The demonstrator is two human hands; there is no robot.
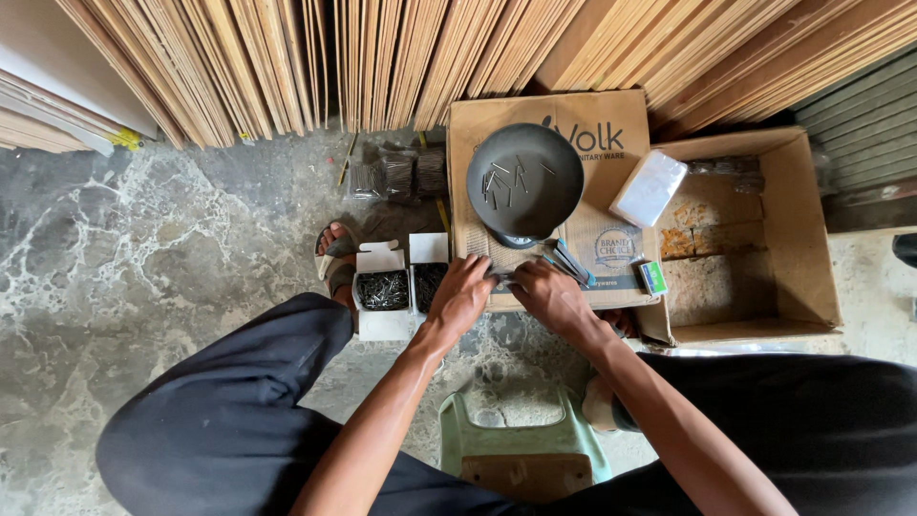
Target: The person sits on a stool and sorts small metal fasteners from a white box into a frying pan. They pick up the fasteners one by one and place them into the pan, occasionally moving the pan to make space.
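My left hand (461,294) and my right hand (546,292) meet at the near edge of a flat brown cardboard box (611,134). Both sets of fingers close on something small and grey between them; what it is I cannot tell. Just beyond my hands a round black scale pan (525,179) rests on the box with several loose nails (503,178) in it. Two small open white boxes (382,290) full of dark nails stand to the left of my left hand. A grey-blue tool (571,263) lies by my right hand.
An open carton (798,229) with brown blocks stands at the right, a white packet (649,188) on its corner. Wooden sheets (287,57) lean along the back. Bundled dark nails (396,177) lie on the marble floor. A green stool (521,449) sits under me, my sandalled foot (334,250) ahead.
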